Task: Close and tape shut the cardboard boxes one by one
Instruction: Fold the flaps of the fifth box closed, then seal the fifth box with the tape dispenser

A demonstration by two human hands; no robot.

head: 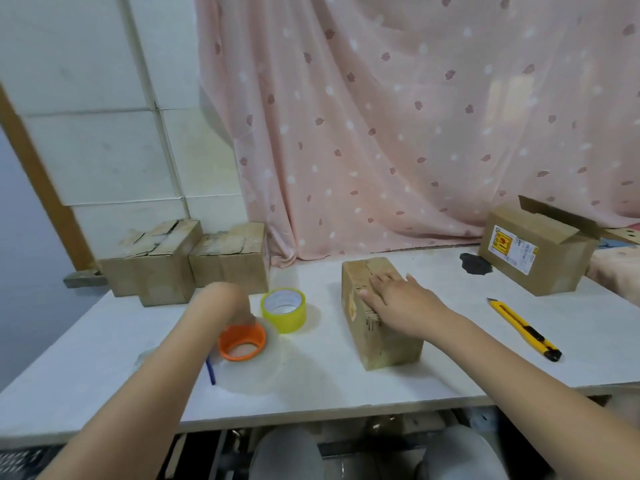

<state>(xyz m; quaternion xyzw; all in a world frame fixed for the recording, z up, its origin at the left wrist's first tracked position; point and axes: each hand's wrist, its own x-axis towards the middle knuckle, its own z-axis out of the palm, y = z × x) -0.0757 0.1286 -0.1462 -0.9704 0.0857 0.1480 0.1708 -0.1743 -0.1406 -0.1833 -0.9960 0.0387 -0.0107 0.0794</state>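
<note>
Pressing flat on the closed cardboard box point(377, 317), its long axis running near to far, my right hand point(394, 296) holds the flaps down; left of it my left hand point(239, 315), blurred, seems to pinch the clear tape roll point(247, 351).

Bare table point(450, 358) lies between the closed box point(381, 327) and the yellow knife point(524, 330). Leftward, two tape rolls, yellow point(284, 310) and orange-cored point(242, 341), crowd the gap; two boxes point(194, 261) block the far-left corner.
</note>
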